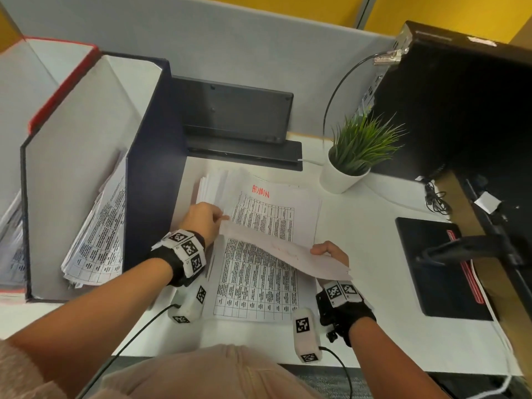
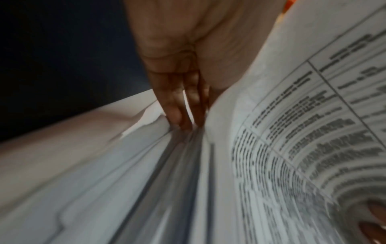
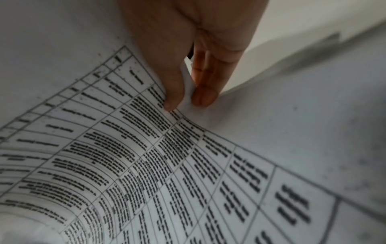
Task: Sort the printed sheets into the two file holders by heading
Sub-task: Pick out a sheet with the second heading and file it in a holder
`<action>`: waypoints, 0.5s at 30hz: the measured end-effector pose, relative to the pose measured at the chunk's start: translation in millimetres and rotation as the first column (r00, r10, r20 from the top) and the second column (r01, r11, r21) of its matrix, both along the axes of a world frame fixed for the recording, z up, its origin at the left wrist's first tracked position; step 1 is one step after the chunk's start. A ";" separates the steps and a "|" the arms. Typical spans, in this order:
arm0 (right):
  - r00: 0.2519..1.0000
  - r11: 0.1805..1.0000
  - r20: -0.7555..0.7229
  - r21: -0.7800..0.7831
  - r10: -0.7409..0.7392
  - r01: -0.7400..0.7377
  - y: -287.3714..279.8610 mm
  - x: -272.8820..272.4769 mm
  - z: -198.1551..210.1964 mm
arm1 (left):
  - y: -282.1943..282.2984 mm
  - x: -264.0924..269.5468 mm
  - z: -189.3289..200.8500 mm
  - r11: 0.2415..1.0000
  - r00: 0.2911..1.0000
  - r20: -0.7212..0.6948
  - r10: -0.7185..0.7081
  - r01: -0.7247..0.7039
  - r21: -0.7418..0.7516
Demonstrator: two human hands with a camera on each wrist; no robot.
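Observation:
A stack of printed sheets (image 1: pixel 256 286) lies in the middle of the white desk, and an uncovered sheet shows the red heading "ADMIN" (image 1: pixel 260 192). The top sheet (image 1: pixel 285 253) is lifted off the stack with its blank back up. My left hand (image 1: pixel 221 217) pinches its left edge, fingers (image 2: pixel 177 102) down at the stack's side. My right hand (image 1: pixel 322 250) pinches its right edge between thumb and finger (image 3: pixel 205 97); the sheet's printed table (image 3: pixel 146 165) curves below. At left stand a dark blue file holder (image 1: pixel 155 168) holding printed sheets (image 1: pixel 98 240) and, beyond it, a red-edged holder (image 1: pixel 63 84).
A potted plant (image 1: pixel 354 156) stands right of the stack. A black keyboard (image 1: pixel 236 110) leans on the grey partition behind. A black computer tower (image 1: pixel 460 110) fills the right, with a black pad (image 1: pixel 437 269) before it. Cables trail over the desk's front edge (image 1: pixel 201 351).

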State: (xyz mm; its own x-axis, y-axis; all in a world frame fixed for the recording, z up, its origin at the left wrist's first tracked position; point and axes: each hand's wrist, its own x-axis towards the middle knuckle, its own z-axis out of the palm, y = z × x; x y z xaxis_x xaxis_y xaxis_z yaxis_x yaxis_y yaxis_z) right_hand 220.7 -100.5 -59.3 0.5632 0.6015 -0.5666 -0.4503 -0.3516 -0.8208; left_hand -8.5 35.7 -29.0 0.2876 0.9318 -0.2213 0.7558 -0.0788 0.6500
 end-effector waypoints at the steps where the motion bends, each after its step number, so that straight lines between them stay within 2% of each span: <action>1: 0.996 0.999 0.081 -0.024 0.046 -0.045 -1.2 -1.2 0.0 | -4.1 -1.1 1.2 0.995 0.999 0.032 -0.003 0.000 0.097; 2: 0.969 0.995 0.223 -0.043 0.102 -0.095 -2.8 -2.4 -0.4 | -8.8 -1.7 2.0 0.981 0.997 0.083 -0.008 -0.008 0.195; 3: 0.913 0.990 0.381 -0.058 0.143 -0.131 -3.7 -3.4 -2.2 | -13.0 -2.0 1.9 0.966 0.987 0.159 -0.019 -0.023 0.256; 4: 0.853 0.987 0.497 -0.077 0.161 -0.142 -3.8 -4.5 -1.8 | -16.3 -2.3 2.2 0.968 0.969 0.245 -0.019 -0.044 0.246; 5: 0.826 0.982 0.530 -0.109 0.190 -0.156 -3.4 -5.3 -1.5 | -18.8 -2.4 2.7 0.980 0.944 0.329 -0.001 -0.066 0.190; 7: 0.834 0.974 0.505 -0.157 0.220 -0.162 -2.2 -5.6 -0.6 | -21.8 -2.6 2.3 0.994 0.894 0.445 0.055 -0.089 0.056; 12: 0.822 0.977 0.528 -0.142 0.213 -0.162 -3.5 -6.6 2.3 | -24.7 -3.4 6.1 0.988 0.797 0.585 0.152 -0.108 -0.110; 15: 0.820 0.990 0.555 -0.055 0.138 -0.130 -4.6 -7.2 1.0 | -24.9 -3.6 10.1 0.983 0.744 0.647 0.165 -0.069 -0.171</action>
